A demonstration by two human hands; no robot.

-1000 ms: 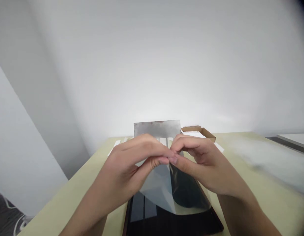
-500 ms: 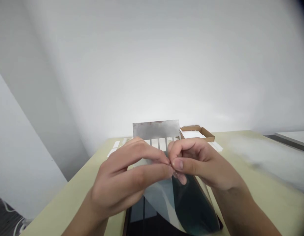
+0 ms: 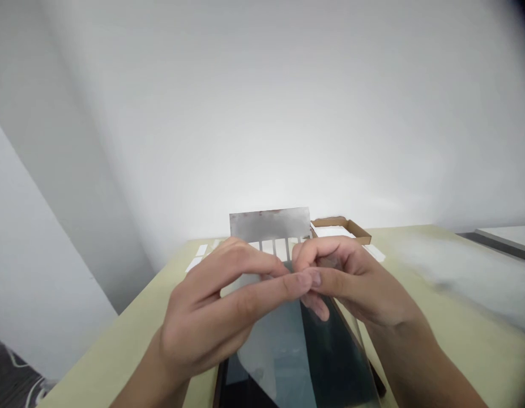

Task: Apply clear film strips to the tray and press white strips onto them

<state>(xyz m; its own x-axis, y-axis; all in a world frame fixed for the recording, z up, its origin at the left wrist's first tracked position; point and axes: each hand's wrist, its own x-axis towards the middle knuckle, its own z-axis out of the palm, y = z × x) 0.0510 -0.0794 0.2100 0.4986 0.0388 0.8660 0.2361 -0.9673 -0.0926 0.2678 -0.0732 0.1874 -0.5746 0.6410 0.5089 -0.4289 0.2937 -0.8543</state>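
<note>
My left hand (image 3: 220, 311) and my right hand (image 3: 351, 289) meet fingertip to fingertip above a dark glossy flat device (image 3: 325, 368) lying on the table. Both pinch the top edge of a thin clear film (image 3: 274, 351) that curves up off the dark screen. Thumb and fingers of each hand are closed on the film. The far end of the device is hidden behind my hands.
The pale yellow table (image 3: 436, 317) runs back to a white wall. A grey sheet with slots (image 3: 269, 225) stands behind my hands. A shallow brown cardboard box (image 3: 338, 228) lies at the back, with white strips (image 3: 196, 256) at the back left.
The film has lifted further off the dark screen and its loose curve has moved toward me. My left thumb now reaches across to the right fingertips.
</note>
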